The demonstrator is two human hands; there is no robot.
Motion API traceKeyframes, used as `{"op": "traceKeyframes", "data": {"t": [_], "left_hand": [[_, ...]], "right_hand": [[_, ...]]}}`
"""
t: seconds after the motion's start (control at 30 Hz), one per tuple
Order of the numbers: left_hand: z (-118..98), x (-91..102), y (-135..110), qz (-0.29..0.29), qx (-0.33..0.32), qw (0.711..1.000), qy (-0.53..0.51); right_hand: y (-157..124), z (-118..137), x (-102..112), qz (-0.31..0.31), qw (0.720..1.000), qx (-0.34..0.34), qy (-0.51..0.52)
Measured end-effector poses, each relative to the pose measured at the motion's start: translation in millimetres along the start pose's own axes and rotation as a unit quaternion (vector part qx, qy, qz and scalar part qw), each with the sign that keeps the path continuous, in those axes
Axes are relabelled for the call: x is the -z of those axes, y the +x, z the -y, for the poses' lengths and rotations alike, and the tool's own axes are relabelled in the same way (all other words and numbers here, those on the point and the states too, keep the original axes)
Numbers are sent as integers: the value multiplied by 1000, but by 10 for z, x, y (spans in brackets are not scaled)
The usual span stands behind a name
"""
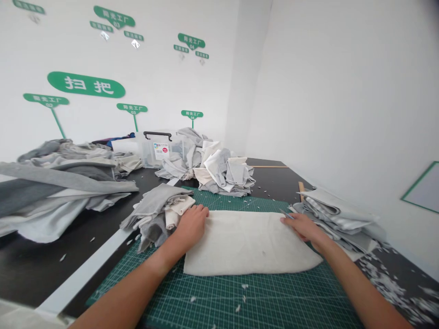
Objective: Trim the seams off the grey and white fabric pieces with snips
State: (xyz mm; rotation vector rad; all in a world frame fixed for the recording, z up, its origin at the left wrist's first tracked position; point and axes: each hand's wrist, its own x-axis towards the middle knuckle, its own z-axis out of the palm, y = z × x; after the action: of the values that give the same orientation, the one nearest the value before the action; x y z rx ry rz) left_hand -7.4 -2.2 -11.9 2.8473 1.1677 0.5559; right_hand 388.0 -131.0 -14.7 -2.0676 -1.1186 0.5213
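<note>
A cream-white piece of cloth (247, 244) lies spread on the green cutting mat (212, 301), its lower edge slightly curved. At its upper left corner, my left hand (192, 224) is closed on the cloth's edge, fingers bent. My right hand (303, 226) is by the upper right corner, closed on what look like small scissors (287, 214); only their thin metal blades show, pointing left along the top edge. The handles are hidden in my fingers. Just beyond my left hand sits a small heap of grey and cream cloth pieces (157, 210).
A folded stack of cloths (338, 214) stands at right, with many white scraps (387, 283) beside it. Another cloth pile (222, 169) and a clear plastic box (147, 151) are at the back. Large grey fabrics (61, 183) cover the left of the black table (30, 269).
</note>
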Motion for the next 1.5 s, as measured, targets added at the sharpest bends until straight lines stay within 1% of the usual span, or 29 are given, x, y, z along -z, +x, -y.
{"op": "traceKeyframes", "data": {"t": [0.07, 0.1, 0.17, 0.23, 0.3, 0.4, 0.5, 0.57, 0.63, 0.7, 0.87, 0.93, 1.03, 1.1, 1.2, 1.3, 1.37, 1.5], "left_hand": [[-55, 26, 26, -20, -9, 998, -61], [-97, 44, 41, -25, -18, 995, -96], [-211, 97, 68, -28, -46, 984, -173], [-355, 167, 98, -21, -74, 966, -247], [-508, 230, 133, -7, -94, 947, -307], [-711, 243, 189, 20, -132, 923, -361], [-832, 133, 203, 15, -183, 908, -377], [-859, 34, 172, 3, -213, 902, -375], [-852, -38, 117, -1, -228, 901, -369], [-826, -63, 59, 4, -228, 902, -366], [-793, -12, -5, 35, -212, 902, -375], [-805, -12, -1, 57, -210, 894, -392], [-829, -46, 19, 83, -198, 874, -436], [-837, -63, 34, 63, -177, 876, -445], [-843, -39, 46, -2, -149, 888, -436], [-858, 35, 35, -54, -157, 890, -425], [-875, 77, 20, -59, -173, 893, -412], [-900, 101, -4, -44, -186, 905, -380]], "right_hand": [[-95, 133, 18, 35, 999, 15, 17], [-152, 214, 29, 55, 998, 33, 25], [-278, 395, 41, 81, 991, 98, 35], [-411, 579, 31, 100, 979, 175, 24], [-543, 741, -8, 125, 964, 234, -3], [-728, 910, -116, 164, 948, 270, -31], [-879, 989, -248, 186, 937, 289, -65], [-948, 1010, -318, 190, 929, 305, -85], [-991, 1021, -354, 193, 924, 316, -92], [-1015, 1033, -355, 196, 922, 320, -93], [-1038, 1063, -314, 200, 920, 325, -84], [-1045, 1069, -316, 202, 920, 325, -85], [-1051, 1071, -325, 204, 920, 324, -82], [-1048, 1066, -321, 198, 922, 322, -79], [-1023, 1048, -295, 183, 927, 320, -72], [-985, 1022, -268, 176, 929, 321, -52], [-966, 1011, -257, 177, 929, 321, -44], [-958, 1017, -246, 178, 930, 320, -44]]}}
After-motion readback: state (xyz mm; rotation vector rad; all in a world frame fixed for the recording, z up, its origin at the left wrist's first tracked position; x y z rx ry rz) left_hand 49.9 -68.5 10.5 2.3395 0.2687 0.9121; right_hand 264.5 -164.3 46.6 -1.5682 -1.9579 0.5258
